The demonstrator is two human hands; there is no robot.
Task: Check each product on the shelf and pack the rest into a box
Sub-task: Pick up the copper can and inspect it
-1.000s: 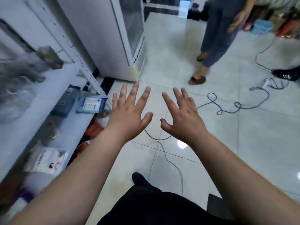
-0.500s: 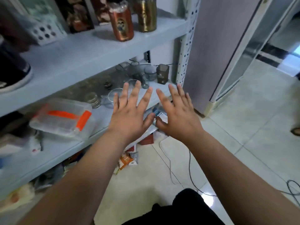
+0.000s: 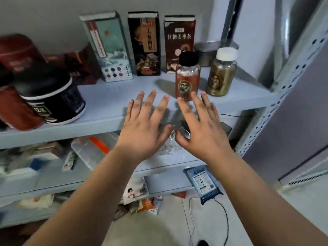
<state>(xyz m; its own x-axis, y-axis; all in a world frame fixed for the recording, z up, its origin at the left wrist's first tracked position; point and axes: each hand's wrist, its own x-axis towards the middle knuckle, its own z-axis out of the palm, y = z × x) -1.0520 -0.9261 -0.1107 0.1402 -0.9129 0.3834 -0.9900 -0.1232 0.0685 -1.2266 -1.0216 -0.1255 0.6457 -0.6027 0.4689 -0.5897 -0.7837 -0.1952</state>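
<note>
A grey metal shelf (image 3: pixel 110 105) fills the view. My left hand (image 3: pixel 145 126) and my right hand (image 3: pixel 200 128) are held out side by side, palms down, fingers spread, in front of the shelf's front edge; both are empty. Just beyond my right fingertips stands an orange jar with a black lid (image 3: pixel 187 77), and right of it a gold jar with a white lid (image 3: pixel 222 73). Three tall product boxes (image 3: pixel 143 43) stand at the back. A black tin (image 3: pixel 51 96) and red tins (image 3: pixel 16 107) sit at the left.
The lower shelf holds a clear plastic container with an orange band (image 3: pixel 92 150) and glassware partly hidden by my hands. A blue packet (image 3: pixel 204 181) hangs off a lower shelf edge. Snack packets (image 3: pixel 142 197) and a cable (image 3: pixel 225 222) lie on the tiled floor. A grey cabinet (image 3: pixel 298 121) stands right.
The view swung from the floor and a standing person to the left and up onto the shelf. Both hands stayed spread and empty, now in front of the upper shelf.
</note>
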